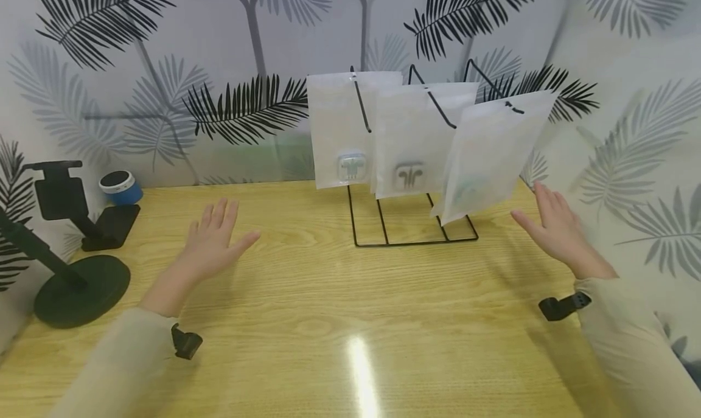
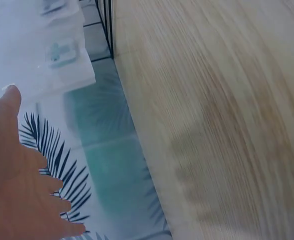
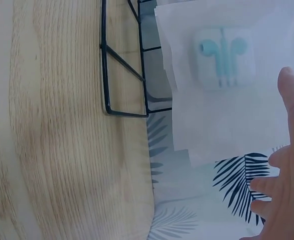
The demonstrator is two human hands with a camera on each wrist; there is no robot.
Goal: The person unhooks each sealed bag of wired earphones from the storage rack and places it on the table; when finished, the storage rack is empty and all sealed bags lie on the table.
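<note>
My left hand (image 1: pixel 210 244) hovers above the left part of the wooden table, fingers spread and holding nothing. On the far right, my right hand (image 1: pixel 561 232) is raised with straight fingers, near but apart from the rightmost white bag. A black wire rack (image 1: pixel 416 244) stands toward the back, with three hooks. From them hang a left white bag (image 1: pixel 342 120), a middle bag (image 1: pixel 411 126) and a right bag (image 1: pixel 501 144). Cased earphones (image 1: pixel 352 167) show through the left bag, darker earphones (image 1: pixel 409 176) through the middle one. Pale green earphones (image 3: pixel 224 57) show in the right wrist view.
At the left stand a black phone holder (image 1: pixel 60 193), a blue-and-white round object (image 1: pixel 120 188) and a dark round stand base (image 1: pixel 82 291). A leaf-patterned curtain (image 1: pixel 164 89) backs the wooden table (image 1: pixel 306 320). Light glares off its front part.
</note>
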